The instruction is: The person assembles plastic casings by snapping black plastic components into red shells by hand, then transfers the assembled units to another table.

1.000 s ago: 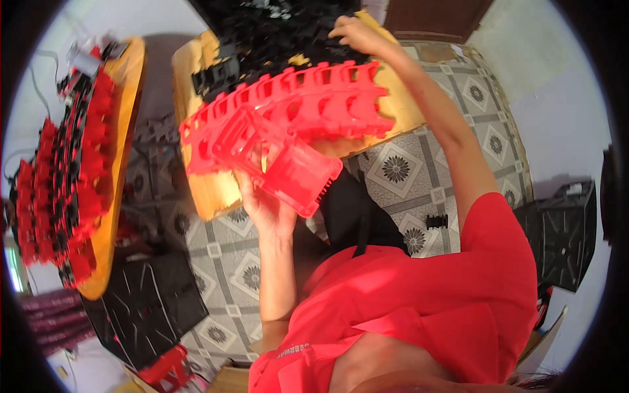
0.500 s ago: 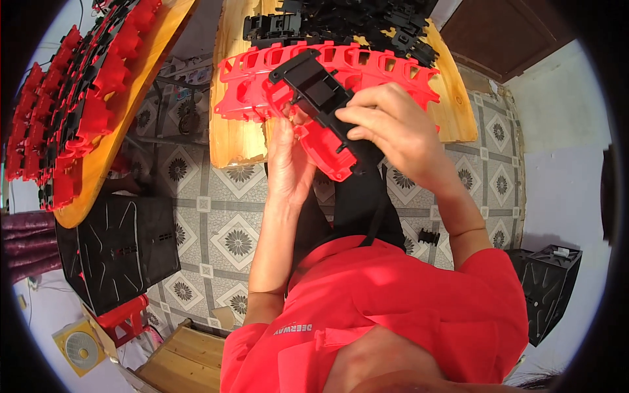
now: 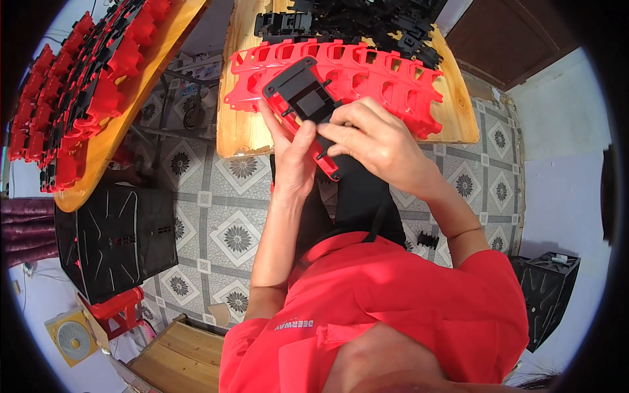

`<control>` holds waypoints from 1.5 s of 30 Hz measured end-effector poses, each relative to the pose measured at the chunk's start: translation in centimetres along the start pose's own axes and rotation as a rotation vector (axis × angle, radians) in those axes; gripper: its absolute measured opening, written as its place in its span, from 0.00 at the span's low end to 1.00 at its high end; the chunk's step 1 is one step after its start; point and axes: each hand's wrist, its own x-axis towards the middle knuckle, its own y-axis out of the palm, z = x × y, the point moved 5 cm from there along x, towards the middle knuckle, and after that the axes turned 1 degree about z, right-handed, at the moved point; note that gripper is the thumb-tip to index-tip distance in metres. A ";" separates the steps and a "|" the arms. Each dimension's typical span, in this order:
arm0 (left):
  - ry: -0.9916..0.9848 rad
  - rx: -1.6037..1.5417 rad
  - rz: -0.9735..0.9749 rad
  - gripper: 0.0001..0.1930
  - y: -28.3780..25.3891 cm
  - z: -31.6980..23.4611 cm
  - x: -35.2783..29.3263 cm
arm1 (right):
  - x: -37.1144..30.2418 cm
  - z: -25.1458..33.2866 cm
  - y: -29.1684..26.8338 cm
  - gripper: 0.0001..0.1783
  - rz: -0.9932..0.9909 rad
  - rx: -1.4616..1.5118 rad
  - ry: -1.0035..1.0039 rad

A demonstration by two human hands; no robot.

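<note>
**Red plastic housing (image 3: 325,165) with black plastic part (image 3: 306,92), held in two hands**

Position: in front of the torso, just off the near edge of a wooden table (image 3: 246,136). Tilted, upper end to the left. Black plastic part laid over red plastic housing, red edge showing along the left and at the lower end; depth of seating not possible to tell.

Left hand (image 3: 295,164): grasps red plastic housing from the near left, thumb along the side near the black face, other fingers partly hidden behind.

Right hand (image 3: 386,145): fingers bent, thumb and forefinger together against the lower right of black plastic part; pinching or only pressing, cannot be told.

On the wooden table: curved double row of red frames (image 3: 378,84); beyond, heap of black parts (image 3: 357,23).

To the left: second wooden table (image 3: 134,111), bearing rows of red and black assemblies (image 3: 118,59).

On the patterned tile floor (image 3: 236,239): small black piece (image 3: 428,240), right of the legs; black crate (image 3: 108,242), left; red stool (image 3: 121,311), just beside the crate.
</note>
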 end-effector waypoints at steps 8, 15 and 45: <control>0.035 0.002 -0.123 0.34 0.1 -1.2 0.0 | -2.3 -4.3 3.0 0.51 0.211 0.544 0.438; 0.024 0.429 0.057 0.47 -1.1 -2.9 -0.3 | -2.5 -4.7 5.0 0.47 0.068 0.904 0.648; -0.339 0.351 0.266 0.24 -12.1 6.8 48.1 | -16.6 -11.3 -5.0 0.11 -0.686 0.213 1.045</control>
